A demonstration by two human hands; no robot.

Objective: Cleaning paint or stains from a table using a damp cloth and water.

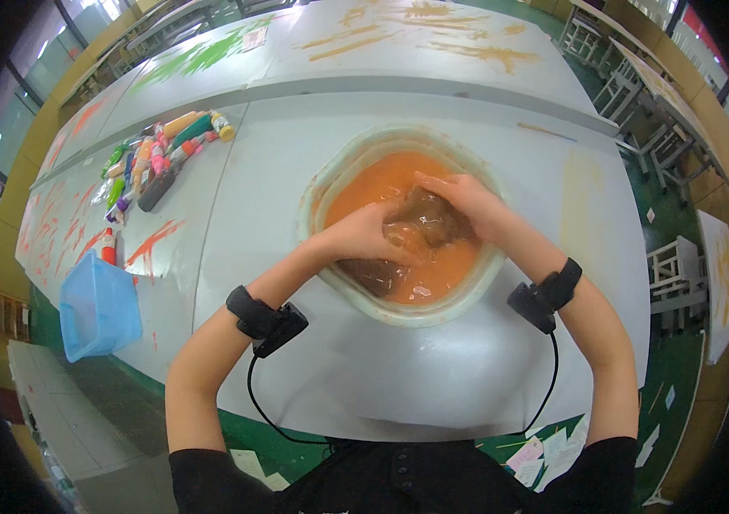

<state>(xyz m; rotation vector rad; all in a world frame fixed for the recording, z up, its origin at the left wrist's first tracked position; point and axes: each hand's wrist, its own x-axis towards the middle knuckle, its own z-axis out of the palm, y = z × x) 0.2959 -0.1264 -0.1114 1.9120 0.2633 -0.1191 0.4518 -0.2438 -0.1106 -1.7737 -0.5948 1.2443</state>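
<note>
A pale plastic basin point(396, 315) with paint-smeared walls stands on the white table in front of me. It holds cloudy orange water point(364, 183). In the water, a dark brown, soaked thing that looks like a cloth point(432, 221) bulges up between my hands. My left hand point(374, 231) grips its left side, with some fingertips under the water. From the far right side, my right hand point(464, 199) curls over the same wet mass. Another dark patch point(371, 276) shows at the basin's near left; whether it belongs to the same cloth is unclear.
Several paint tubes and bottles point(152, 154) lie heaped at the back left. A red paint bottle point(108, 246) is beside a blue plastic basket point(101, 315) at the left edge. A paintbrush point(547, 132) lies back right. Cables hang from both wrist devices point(274, 324).
</note>
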